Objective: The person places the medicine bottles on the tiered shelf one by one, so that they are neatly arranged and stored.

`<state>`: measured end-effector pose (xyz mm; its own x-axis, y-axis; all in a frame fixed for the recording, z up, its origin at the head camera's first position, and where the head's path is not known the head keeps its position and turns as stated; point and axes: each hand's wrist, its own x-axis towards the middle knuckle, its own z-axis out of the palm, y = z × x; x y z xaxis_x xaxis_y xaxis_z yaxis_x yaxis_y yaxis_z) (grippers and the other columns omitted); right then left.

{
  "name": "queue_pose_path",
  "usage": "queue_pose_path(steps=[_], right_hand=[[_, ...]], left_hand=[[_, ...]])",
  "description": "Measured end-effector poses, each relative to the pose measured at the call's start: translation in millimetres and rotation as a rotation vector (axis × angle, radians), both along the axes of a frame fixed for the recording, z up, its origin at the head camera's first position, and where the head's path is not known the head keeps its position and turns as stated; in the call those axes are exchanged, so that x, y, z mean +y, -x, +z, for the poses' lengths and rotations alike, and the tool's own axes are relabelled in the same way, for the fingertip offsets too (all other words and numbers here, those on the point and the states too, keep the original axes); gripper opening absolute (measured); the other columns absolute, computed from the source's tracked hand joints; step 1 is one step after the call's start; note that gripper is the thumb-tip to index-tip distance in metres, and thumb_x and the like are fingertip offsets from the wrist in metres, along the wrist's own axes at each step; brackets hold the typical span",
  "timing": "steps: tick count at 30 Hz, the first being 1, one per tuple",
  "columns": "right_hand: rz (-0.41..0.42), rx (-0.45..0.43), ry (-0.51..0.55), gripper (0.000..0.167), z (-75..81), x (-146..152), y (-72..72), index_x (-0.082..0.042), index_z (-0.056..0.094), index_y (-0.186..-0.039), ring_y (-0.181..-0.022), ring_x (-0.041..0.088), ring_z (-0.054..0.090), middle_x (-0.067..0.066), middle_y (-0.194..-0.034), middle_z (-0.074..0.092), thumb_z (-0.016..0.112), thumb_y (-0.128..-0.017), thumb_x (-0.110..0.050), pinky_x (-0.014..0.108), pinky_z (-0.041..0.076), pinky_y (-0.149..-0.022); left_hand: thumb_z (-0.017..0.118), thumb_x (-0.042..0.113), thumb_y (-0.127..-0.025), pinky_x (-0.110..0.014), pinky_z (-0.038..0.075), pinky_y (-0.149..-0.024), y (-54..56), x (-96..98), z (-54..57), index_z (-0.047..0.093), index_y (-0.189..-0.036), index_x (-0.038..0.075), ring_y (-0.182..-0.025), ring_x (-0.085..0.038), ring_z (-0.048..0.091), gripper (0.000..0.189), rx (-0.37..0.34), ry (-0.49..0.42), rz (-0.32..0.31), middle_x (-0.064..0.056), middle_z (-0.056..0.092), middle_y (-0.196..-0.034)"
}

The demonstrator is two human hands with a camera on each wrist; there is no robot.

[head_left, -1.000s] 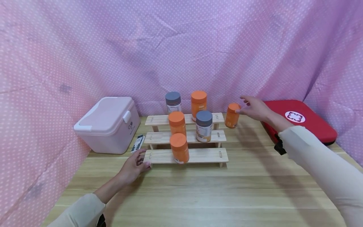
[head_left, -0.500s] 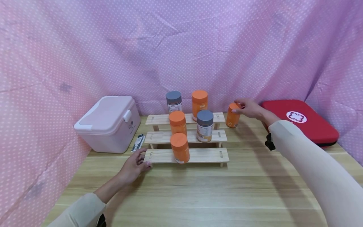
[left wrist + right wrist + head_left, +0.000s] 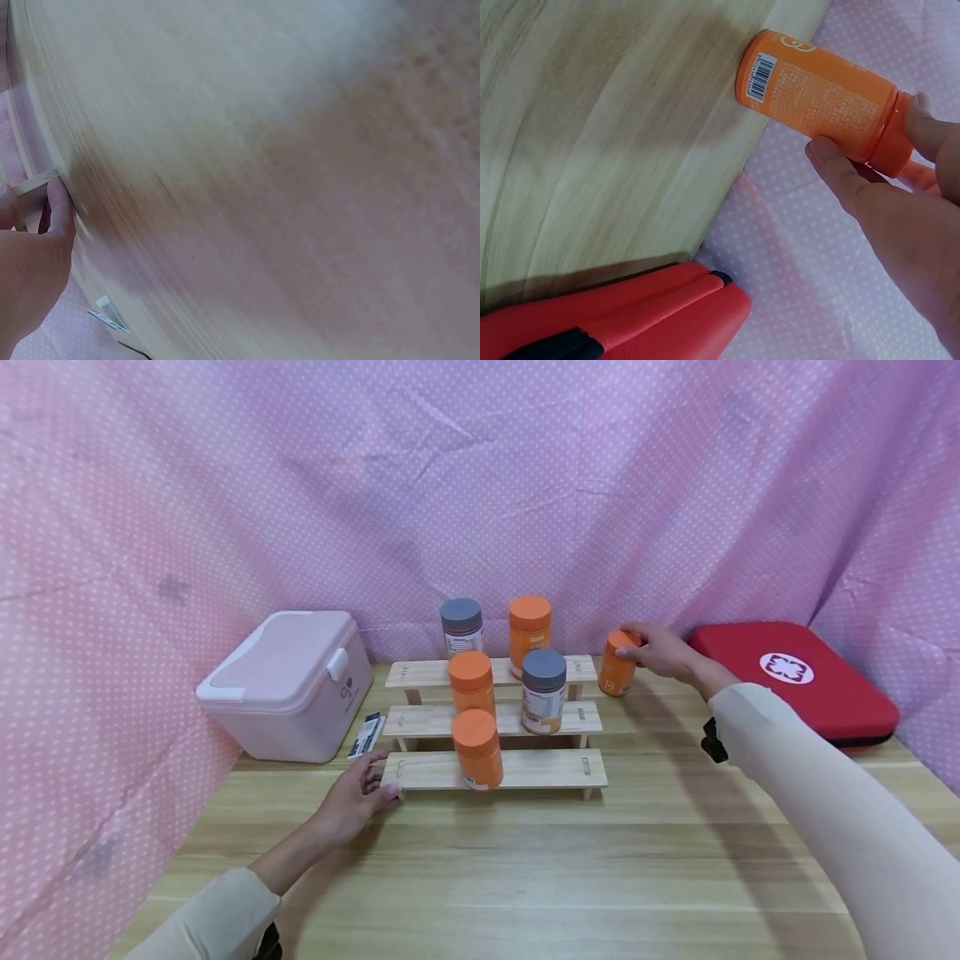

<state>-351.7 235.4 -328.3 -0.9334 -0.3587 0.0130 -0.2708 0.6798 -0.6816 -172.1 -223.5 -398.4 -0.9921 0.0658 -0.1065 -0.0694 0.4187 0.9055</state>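
At the right end of a three-step wooden rack (image 3: pixel 551 768), my right hand (image 3: pixel 663 652) holds an orange bottle (image 3: pixel 617 673) around its cap. The right wrist view shows the thumb and fingers about the cap and upper side of this bottle (image 3: pixel 817 94), its barcode label facing the camera. My left hand (image 3: pixel 352 802) pinches the left end of the rack's lowest board, seen also at the edge of the left wrist view as a wooden end (image 3: pixel 37 181). On the rack stand orange-capped bottles (image 3: pixel 477 752) and grey-capped bottles (image 3: pixel 543 693).
A pale pink lidded box (image 3: pixel 281 685) stands to the left, with a small printed packet (image 3: pixel 367 735) between it and the rack. To the right lies a red zip case (image 3: pixel 795 677) with a white emblem. A pink dotted curtain (image 3: pixel 480 485) hangs behind the table (image 3: pixel 525 877).
My right hand has moved left and down onto the orange bottle and taken hold of its cap. The bottle stays about where it was. My left hand keeps its place on the rack.
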Motion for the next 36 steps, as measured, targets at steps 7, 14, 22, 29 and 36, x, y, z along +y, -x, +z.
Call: queue_pose_path(steps=[7, 14, 22, 29, 36], right_hand=[[-0.006, 0.014, 0.021, 0.042, -6.7, -1, -1.4, 0.005, 0.044, -0.133, -0.106, 0.041, 0.054, 0.027, -0.121, 0.054, 0.056, -0.099, -0.015, 0.056, 0.05, -0.096], [0.038, 0.039, 0.047, 0.039, -6.2, 7, -12.4, 0.008, 0.046, -0.13, -0.103, 0.038, 0.056, 0.028, -0.118, 0.056, 0.058, -0.096, -0.008, 0.049, 0.056, -0.088], [0.102, 0.131, -0.066, 0.048, 14.4, 21, -51.9, 0.001, 0.046, -0.137, -0.101, 0.031, 0.056, 0.019, -0.114, 0.059, 0.062, -0.095, -0.015, 0.042, 0.054, -0.086], [0.16, 0.21, -0.106, 0.052, 30.9, 28, -86.7, -0.004, 0.049, -0.138, -0.098, 0.023, 0.055, 0.011, -0.112, 0.061, 0.067, -0.091, -0.018, 0.016, 0.05, -0.08], [0.178, 0.233, -0.144, 0.056, 42.8, 30, -119.1, -0.01, 0.049, -0.14, -0.096, 0.014, 0.053, 0.004, -0.115, 0.062, 0.07, -0.089, -0.022, 0.014, 0.047, -0.078]], left_hand=[[0.059, -0.006, -0.091, -0.021, 0.057, -0.077, -1.2, -0.2, 0.4, 0.033, -0.142, -0.004, -0.102, -0.024, 0.059, 0.057, 0.014, 0.037, -0.009, -0.024, 0.059, -0.12], [0.059, -0.007, -0.091, -0.021, 0.058, -0.076, -2.2, 0.2, -1.4, 0.033, -0.141, -0.005, -0.098, -0.023, 0.06, 0.056, 0.022, 0.036, -0.015, -0.023, 0.061, -0.116], [0.059, -0.006, -0.091, -0.022, 0.058, -0.078, -1.8, -0.1, -0.8, 0.032, -0.142, -0.004, -0.101, -0.024, 0.06, 0.057, 0.016, 0.031, -0.015, -0.023, 0.06, -0.118], [0.057, -0.007, -0.092, -0.025, 0.059, -0.078, -2.7, -0.2, 0.7, 0.031, -0.143, -0.004, -0.098, -0.023, 0.06, 0.057, 0.004, 0.003, -0.015, -0.023, 0.06, -0.117], [0.055, -0.009, -0.092, -0.027, 0.059, -0.08, -2.5, -0.1, 1.3, 0.029, -0.143, -0.004, -0.098, -0.024, 0.06, 0.057, -0.001, -0.025, -0.016, -0.024, 0.06, -0.116]])
